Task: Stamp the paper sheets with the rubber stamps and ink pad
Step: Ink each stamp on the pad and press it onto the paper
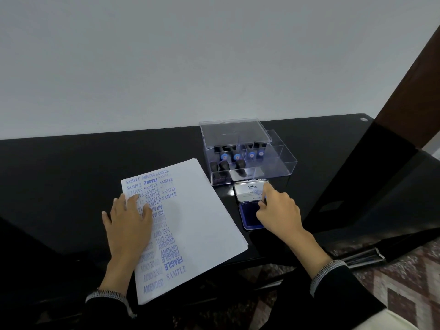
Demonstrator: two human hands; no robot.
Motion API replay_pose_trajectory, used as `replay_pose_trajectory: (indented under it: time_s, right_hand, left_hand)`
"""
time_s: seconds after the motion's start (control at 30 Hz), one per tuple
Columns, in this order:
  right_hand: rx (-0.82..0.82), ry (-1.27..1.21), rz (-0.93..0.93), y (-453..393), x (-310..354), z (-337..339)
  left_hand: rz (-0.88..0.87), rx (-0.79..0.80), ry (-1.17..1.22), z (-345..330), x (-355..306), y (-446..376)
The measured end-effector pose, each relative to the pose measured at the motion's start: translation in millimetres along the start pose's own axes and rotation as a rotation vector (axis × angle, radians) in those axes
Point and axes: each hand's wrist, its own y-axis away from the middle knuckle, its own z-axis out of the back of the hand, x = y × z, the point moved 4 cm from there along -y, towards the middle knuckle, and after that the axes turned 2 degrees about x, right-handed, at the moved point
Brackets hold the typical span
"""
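Observation:
A stack of white paper sheets [200,215] lies on the black table, its left half covered with blue stamped words. My left hand [128,225] rests flat on the sheets with straight fingers. To the right sits an ink pad [250,216], opened, its blue pad toward me and its white lid [248,191] lying back. My right hand [278,210] pinches the lid's right edge between thumb and forefinger. Several black-handled rubber stamps [235,160] stand in a clear plastic box [281,163] behind the pad.
The black table [71,167] stands against a pale wall. The clear box's lid [234,132] is raised at the back. A dark brown panel [404,91] rises at the right. Patterned floor [392,282] shows past the table's front edge.

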Motion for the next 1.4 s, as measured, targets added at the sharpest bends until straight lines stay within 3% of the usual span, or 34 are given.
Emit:
replay_pose_trajectory:
  time_s: [0.2,0.37,0.5,0.87,0.93,1.07,1.23,1.4]
  right_hand:
    - [-0.041,0.109,0.038,6,8,-3]
    - [-0.009,0.002,-0.024,1,0,-1]
    - [-0.038,0.086,0.004,7,6,-1]
    - [0.010,0.029,-0.023,4,15,11]
    - [-0.003,-0.177,0.037,10,32,6]
    - [0.182,-0.642,0.160,11,80,-20]
    - [0.199,-0.575,0.338,-14,128,-38]
    - [0.226,-0.334,0.508,-34,158,-54]
  left_hand:
    - [0.006,-0.004,0.010,0,0,0]
    - [0.005,-0.004,0.020,-1,0,0]
    - [0.002,-0.007,0.024,0,0,1]
    - [0.013,-0.042,0.135,7,-1,2]
    - [-0.027,-0.080,0.191,10,-2,1]
    - [-0.229,-0.097,0.229,8,-9,1]
    - [-0.201,0.045,0.379,9,-11,1]
    - [-0.196,0.031,0.328,8,-9,-4]
